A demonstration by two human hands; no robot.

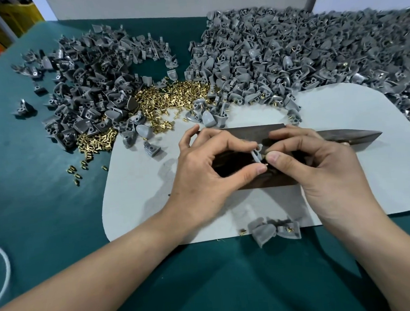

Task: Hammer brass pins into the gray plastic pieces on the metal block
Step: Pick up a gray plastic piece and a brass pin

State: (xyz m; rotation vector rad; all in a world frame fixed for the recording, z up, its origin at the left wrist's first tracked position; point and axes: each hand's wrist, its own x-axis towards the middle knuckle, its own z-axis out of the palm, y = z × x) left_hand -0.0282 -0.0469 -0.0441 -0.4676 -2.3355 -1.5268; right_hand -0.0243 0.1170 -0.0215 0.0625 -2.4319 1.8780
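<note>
Nearest the person, just in front of the metal block [241, 132] at the pad's [154, 207] near edge, a few gray pieces [263, 234] lie with brass showing in them, so they look already pinned. Over the block itself, the left hand [208, 177] pinches one gray plastic piece [257, 153] between thumb and forefinger, wrist low and the other fingers curled clear; the right hand [321, 169] closes thumb and forefinger on a brass pin [265, 155] touching that piece, its palm arched above the block's right end. The piece looks light, stiff and a little slick, best held by its edges near the socket so the hole stays open; the pin is tiny, hard and prone to roll, so a fingertip pinch near its head suits it. Right of the block a dark pointed tool [353, 136], probably the hammer, lies under the right hand. Beyond the block lies the loose pin heap [170, 97], with unpinned pieces [85, 90] to its left and a larger pile [313, 50] to its right
</note>
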